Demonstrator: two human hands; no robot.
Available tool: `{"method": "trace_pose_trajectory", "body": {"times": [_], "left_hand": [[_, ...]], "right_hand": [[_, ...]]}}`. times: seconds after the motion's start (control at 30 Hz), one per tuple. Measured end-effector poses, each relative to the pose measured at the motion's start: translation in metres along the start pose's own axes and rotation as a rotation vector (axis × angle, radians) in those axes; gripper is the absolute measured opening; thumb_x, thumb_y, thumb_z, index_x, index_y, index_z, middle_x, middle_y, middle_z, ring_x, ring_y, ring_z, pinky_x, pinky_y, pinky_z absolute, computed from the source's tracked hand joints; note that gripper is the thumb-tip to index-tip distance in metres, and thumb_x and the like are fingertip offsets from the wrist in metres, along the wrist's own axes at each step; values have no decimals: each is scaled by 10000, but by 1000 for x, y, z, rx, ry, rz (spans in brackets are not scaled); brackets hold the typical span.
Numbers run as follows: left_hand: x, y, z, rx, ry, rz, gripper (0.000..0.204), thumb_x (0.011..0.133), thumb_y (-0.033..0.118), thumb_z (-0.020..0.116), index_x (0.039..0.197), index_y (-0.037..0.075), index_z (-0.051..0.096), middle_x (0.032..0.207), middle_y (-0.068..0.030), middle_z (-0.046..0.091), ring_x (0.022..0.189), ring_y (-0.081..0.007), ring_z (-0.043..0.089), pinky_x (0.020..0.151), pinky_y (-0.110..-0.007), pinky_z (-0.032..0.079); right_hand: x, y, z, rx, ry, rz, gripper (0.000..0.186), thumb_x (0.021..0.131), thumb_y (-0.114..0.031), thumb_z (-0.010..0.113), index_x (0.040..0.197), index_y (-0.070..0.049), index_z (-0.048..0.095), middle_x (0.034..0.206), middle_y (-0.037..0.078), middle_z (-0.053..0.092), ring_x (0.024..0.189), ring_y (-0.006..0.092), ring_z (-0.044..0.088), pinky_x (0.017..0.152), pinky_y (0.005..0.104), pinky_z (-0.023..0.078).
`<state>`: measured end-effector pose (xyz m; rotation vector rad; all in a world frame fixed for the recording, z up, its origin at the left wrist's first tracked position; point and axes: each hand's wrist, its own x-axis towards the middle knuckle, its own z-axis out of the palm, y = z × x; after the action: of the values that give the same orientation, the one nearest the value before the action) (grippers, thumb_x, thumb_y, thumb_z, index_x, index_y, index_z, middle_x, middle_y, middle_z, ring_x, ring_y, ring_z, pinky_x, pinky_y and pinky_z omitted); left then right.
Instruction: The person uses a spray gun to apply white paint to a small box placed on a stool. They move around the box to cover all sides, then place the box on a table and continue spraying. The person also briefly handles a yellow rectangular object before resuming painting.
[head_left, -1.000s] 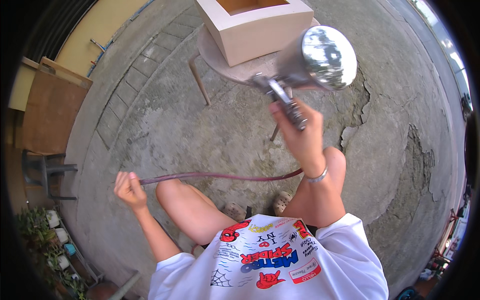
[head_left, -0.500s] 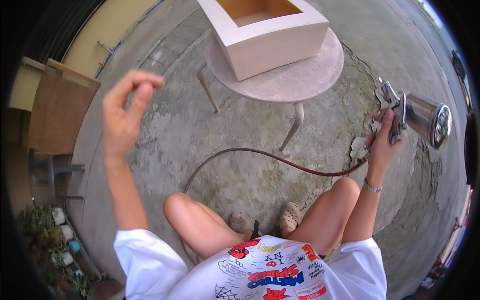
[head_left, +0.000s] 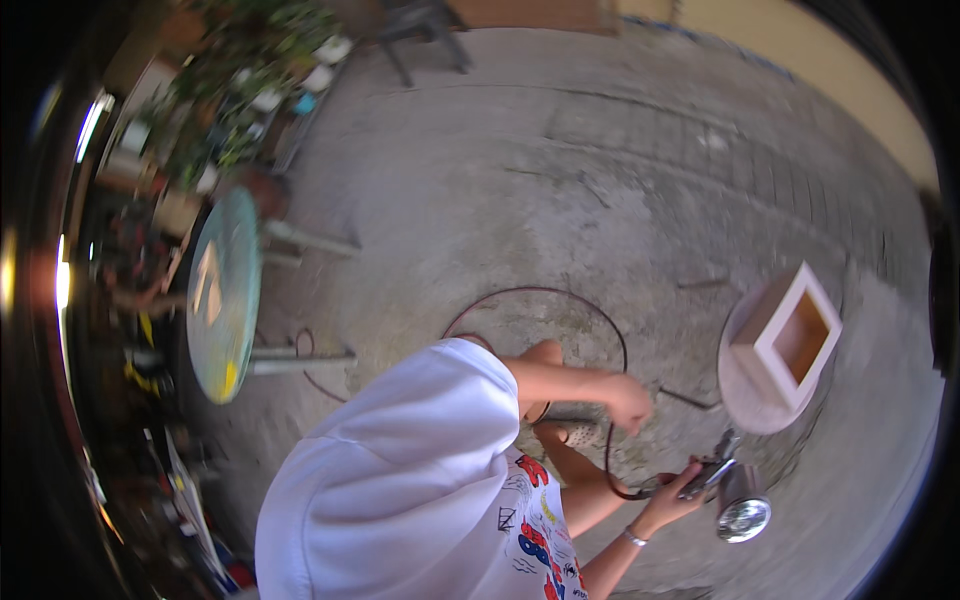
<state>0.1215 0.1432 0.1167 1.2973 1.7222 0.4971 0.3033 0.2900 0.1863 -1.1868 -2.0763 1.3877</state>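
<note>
My right hand (head_left: 677, 497) grips a chrome spray gun (head_left: 715, 466) with a metal cup (head_left: 744, 512), low on the right. A dark red hose (head_left: 560, 292) loops on the concrete and rises to the gun's handle. My left hand (head_left: 628, 405) is held out near the hose, to the left of the gun; its fingers are blurred. Beyond the gun, a pale open box (head_left: 758, 342) rests on a round stool (head_left: 745, 401).
A round greenish table (head_left: 216, 345) with flat pieces (head_left: 208, 280) on it stands at the left. Potted plants (head_left: 240, 100) line the upper left, beside a grey plastic chair (head_left: 425, 40). Assorted clutter (head_left: 140, 250) lies along the left edge.
The view has swung to the left, bringing the greenish table in. My left hand left the hose, was raised, and has now come across toward the right hand, which still holds the gun.
</note>
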Motion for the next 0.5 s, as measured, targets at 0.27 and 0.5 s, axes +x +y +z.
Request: {"method": "trace_pose_trajectory", "body": {"times": [0.27, 0.5], "left_hand": [[-127, 175, 39, -916, 589, 142, 503, 971, 546, 593, 1090, 66, 686, 1045, -139, 721, 1026, -325, 678, 846, -447, 509], [-199, 222, 56, -259, 1076, -266, 434, 850, 513, 695, 845, 80, 703, 782, -140, 701, 779, -378, 683, 695, -488, 508]], "right_hand": [[-67, -273, -19, 119, -459, -330, 511, 1037, -279, 613, 1373, 92, 508, 1106, 184, 707, 474, 127, 568, 384, 239, 411], [-121, -401, -38, 284, -780, -749, 396, 1044, -268, 613, 1245, 72, 634, 953, 94, 718, 416, 74, 480, 376, 256, 313]]}}
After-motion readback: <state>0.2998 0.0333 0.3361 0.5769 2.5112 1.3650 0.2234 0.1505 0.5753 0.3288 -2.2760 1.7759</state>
